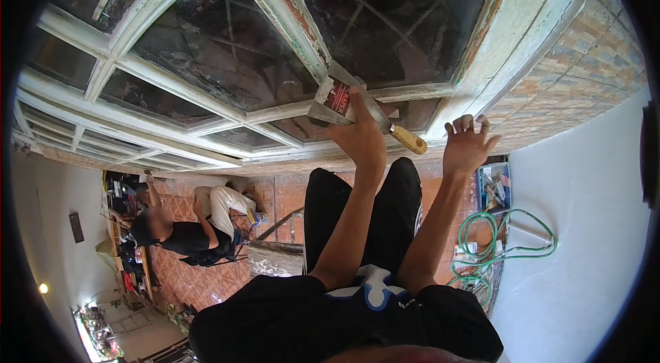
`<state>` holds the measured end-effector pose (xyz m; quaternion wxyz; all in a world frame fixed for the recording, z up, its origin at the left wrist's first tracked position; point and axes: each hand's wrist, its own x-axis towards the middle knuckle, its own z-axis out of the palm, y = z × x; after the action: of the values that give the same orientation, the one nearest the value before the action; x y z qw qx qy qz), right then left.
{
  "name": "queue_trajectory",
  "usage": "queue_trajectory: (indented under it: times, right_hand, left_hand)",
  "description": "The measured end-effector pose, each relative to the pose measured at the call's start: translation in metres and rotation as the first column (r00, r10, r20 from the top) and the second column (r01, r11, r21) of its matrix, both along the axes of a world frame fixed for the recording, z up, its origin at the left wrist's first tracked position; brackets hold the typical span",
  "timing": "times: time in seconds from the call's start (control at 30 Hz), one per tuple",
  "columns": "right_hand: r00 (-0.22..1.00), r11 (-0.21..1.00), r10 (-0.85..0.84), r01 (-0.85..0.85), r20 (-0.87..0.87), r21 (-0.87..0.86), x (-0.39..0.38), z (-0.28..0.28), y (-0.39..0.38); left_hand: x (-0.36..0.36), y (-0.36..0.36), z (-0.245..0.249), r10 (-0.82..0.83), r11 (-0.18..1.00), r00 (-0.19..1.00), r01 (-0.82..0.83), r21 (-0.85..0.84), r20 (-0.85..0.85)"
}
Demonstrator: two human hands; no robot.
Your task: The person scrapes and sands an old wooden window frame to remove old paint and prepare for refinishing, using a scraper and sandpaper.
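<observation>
My left hand [361, 139] grips a paint scraper [337, 96] by its metal blade, which bears a red printed label. From under my fingers its wooden handle [409, 139] sticks out to the right. The blade's upper edge meets a white window bar [295, 12] with flaking paint, where bare wood and green patches show. How much of the scraper lies under my palm is hidden. Off to the right, my right hand [467, 146] is raised with its fingers apart, holding nothing, close to the lower frame [440, 126] of the window.
A green hose [553, 232] lies coiled on the tiled floor at right, near a bin of tools [495, 184]. At left, another person [199, 236] sits on a chair beside a cluttered table [130, 246]. A white wall [577, 191] bounds the right side.
</observation>
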<state>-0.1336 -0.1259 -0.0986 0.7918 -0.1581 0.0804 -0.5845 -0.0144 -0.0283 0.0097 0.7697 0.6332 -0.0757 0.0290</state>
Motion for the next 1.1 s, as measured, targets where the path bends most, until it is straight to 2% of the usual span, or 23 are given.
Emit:
queue_trajectory:
  times: [0.07,0.1,0.2,0.27,0.33,0.4,0.43,0.47,0.5,0.53,0.6,0.77,0.9,1.1]
  right_hand:
    - [1.000,0.999,-0.003,0.003,0.003,-0.039,0.001,-0.003,-0.003]
    - [0.997,0.995,-0.060,0.064,-0.047,0.077,0.024,0.003,0.002]
    - [0.962,0.964,0.264,-0.261,0.068,-0.041,0.071,0.011,0.034]
    - [0.985,0.984,0.160,-0.165,0.067,0.062,0.056,0.008,0.030]
    - [0.998,0.983,0.067,-0.066,-0.001,0.174,0.035,0.014,0.031]
    - [0.950,0.964,0.228,-0.190,0.214,-0.185,0.017,-0.039,0.005]
    - [0.989,0.965,0.140,-0.148,-0.052,-0.215,0.036,-0.057,0.005]
    - [0.948,0.962,0.029,-0.112,-0.316,-0.249,0.055,-0.077,0.005]
    - [0.938,0.947,0.316,-0.322,0.143,0.018,0.077,0.014,0.035]
    - [0.974,0.950,0.222,-0.209,-0.034,0.232,0.081,0.037,0.051]
    - [0.979,0.957,0.201,-0.205,0.042,0.204,0.064,0.017,0.045]
    - [0.987,0.984,0.154,-0.148,-0.055,0.099,0.018,0.001,0.033]
    - [0.986,0.987,0.134,-0.124,-0.099,0.097,0.014,0.010,0.032]
    - [0.989,0.994,0.108,-0.105,-0.104,0.040,0.013,0.016,0.027]
  left_hand:
    - [0.001,0.000,-0.001,0.005,1.000,1.000,-0.005,-0.009,0.009]
    - [-0.001,-0.001,0.005,-0.009,0.998,1.000,0.009,-0.065,0.000]
    - [0.004,0.009,0.010,-0.196,0.979,0.978,0.191,-0.069,-0.074]
    - [0.010,0.012,0.013,-0.242,0.970,0.968,0.241,-0.034,-0.068]
    - [0.006,0.011,0.015,-0.173,0.985,0.985,0.172,-0.032,-0.024]
    - [0.003,0.007,0.017,-0.111,0.991,0.994,0.111,-0.071,0.009]
    - [0.002,0.004,0.016,-0.103,0.991,0.995,0.104,-0.081,0.008]
    - [0.002,0.004,0.014,-0.122,0.991,0.992,0.121,-0.054,-0.009]
    - [0.001,0.005,0.012,-0.140,0.990,0.990,0.140,-0.027,-0.026]
    - [0.007,0.009,0.014,-0.178,0.983,0.983,0.179,0.026,-0.048]
    - [0.011,0.011,0.015,-0.201,0.978,0.978,0.204,0.040,-0.056]
    - [0.000,0.004,0.004,-0.092,0.996,0.996,0.092,-0.012,0.010]
    - [-0.002,0.001,-0.007,-0.009,1.000,0.996,0.009,0.003,0.090]
    - [0.001,0.003,-0.003,-0.038,0.999,0.997,0.038,0.008,0.069]
